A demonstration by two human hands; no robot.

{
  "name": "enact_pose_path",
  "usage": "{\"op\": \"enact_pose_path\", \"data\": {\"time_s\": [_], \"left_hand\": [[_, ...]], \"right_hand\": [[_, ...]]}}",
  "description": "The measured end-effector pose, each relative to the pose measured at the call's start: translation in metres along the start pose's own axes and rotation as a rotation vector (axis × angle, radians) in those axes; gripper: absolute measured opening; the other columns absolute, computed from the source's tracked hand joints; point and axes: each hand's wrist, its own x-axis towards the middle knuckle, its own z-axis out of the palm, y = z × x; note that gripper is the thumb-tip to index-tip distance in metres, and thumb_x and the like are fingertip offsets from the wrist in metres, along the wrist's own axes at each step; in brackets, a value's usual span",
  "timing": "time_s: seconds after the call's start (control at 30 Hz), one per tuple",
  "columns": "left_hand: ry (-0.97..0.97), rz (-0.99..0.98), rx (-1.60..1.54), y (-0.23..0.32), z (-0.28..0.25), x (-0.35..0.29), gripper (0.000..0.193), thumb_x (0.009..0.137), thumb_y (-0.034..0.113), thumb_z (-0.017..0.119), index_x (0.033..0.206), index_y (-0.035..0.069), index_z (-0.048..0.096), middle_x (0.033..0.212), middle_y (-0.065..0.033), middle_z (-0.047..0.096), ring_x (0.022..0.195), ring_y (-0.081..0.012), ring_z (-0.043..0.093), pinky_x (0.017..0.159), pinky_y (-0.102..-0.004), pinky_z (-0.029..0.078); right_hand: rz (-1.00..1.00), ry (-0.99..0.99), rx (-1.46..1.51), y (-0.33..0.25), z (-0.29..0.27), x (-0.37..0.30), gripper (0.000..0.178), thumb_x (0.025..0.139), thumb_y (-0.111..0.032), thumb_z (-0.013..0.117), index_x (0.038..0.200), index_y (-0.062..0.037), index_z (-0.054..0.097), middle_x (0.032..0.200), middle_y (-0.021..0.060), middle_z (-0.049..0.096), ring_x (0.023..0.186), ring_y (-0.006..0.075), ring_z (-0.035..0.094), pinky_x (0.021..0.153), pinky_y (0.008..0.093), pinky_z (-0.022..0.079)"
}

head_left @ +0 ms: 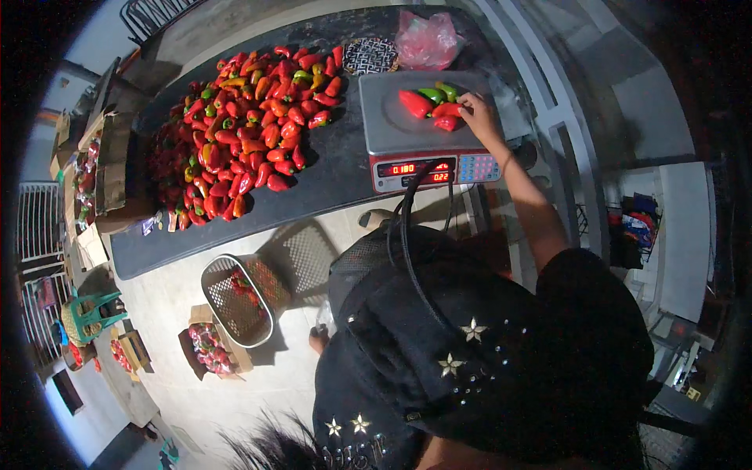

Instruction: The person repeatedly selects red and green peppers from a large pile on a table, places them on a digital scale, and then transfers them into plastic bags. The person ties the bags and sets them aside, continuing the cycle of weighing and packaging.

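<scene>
My right hand (479,116) reaches over the weighing scale (384,129), its fingers closed on a red pepper (446,123) at the right of a small group. Beside that pepper, another red pepper (415,103) and green ones (432,95) rest on the metal pan. The scale's red digits are lit on its front panel. Low beside my body, my left hand (319,338) shows only in part; it seems closed on a see-through plastic bag (325,317). A large heap of mostly red peppers (251,133) covers the dark table (313,192) left of the scale.
A pink plastic bag (427,39) and a patterned mat (370,56) lie behind the scale. On the floor stand a plastic basket (270,317) with some peppers and a cardboard box (241,359) of packed peppers. Another carton (117,168) stands at the table's left end.
</scene>
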Motion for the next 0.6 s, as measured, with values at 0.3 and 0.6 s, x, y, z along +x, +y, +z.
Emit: {"op": "enact_pose_path", "data": {"time_s": [0.3, 0.6], "left_hand": [[0.072, 0.038, -0.05, 0.03, -0.013, -0.002, 0.02, 0.067, 0.018, 0.063, 0.079, 0.002, 0.066, 0.068, -0.0133, 0.063, 0.063, -0.0215, 0.056, 0.059, -0.0348, 0.044], [0.033, -0.014, -0.074, 0.055, -0.003, -0.007, 0.024, 0.065, 0.018, 0.063, 0.084, 0.005, 0.068, 0.074, -0.0141, 0.064, 0.068, -0.0234, 0.059, 0.064, -0.0348, 0.045]], "right_hand": [[0.099, -0.107, 0.114, 0.002, 0.002, 0.011, 0.023, 0.076, -0.01, 0.066, 0.097, -0.0039, 0.058, 0.088, 0.0086, 0.061, 0.082, 0.02, 0.06, 0.072, 0.0321, 0.047], [-0.04, -0.169, 0.016, 0.011, 0.004, 0.006, 0.035, 0.073, -0.011, 0.069, 0.106, -0.0079, 0.056, 0.094, 0.0104, 0.059, 0.081, 0.0228, 0.058, 0.072, 0.033, 0.047]]}}
